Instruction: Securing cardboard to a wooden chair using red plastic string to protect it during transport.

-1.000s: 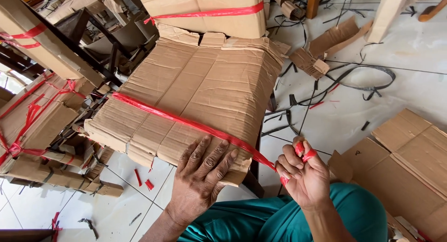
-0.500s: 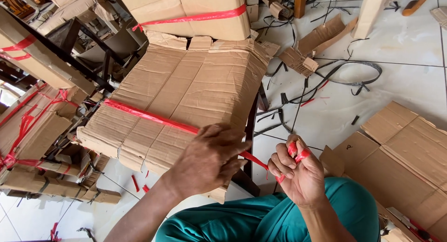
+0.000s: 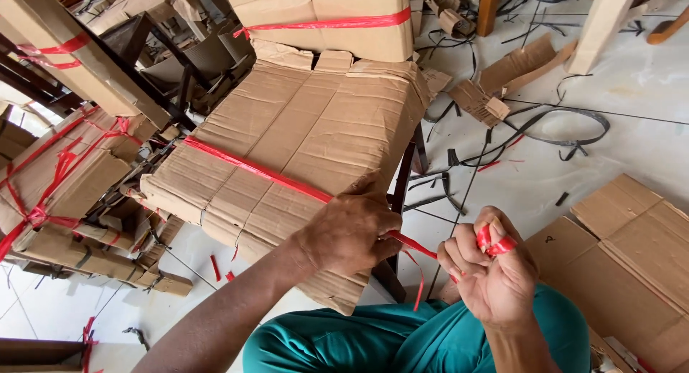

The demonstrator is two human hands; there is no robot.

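Note:
A chair seat wrapped in brown cardboard (image 3: 301, 136) lies in front of me, with a red plastic strap (image 3: 251, 168) running across it. My left hand (image 3: 348, 229) grips the strap at the near right corner of the cardboard. My right hand (image 3: 491, 272) is shut on the strap's free end, which is wound around its fingers and pulled tight to the right.
More cardboard-wrapped furniture bound in red strap stands at the left (image 3: 64, 172) and behind (image 3: 337, 17). Flat cardboard sheets (image 3: 631, 251) lie at the right. Black strap offcuts (image 3: 545, 129) and cardboard scraps (image 3: 488, 93) litter the white tiled floor. My teal trousers (image 3: 402, 341) fill the bottom.
My left hand lifted from lying flat on the cardboard and closed around the strap at the corner. My right hand stays wound in the strap's end, keeping it taut.

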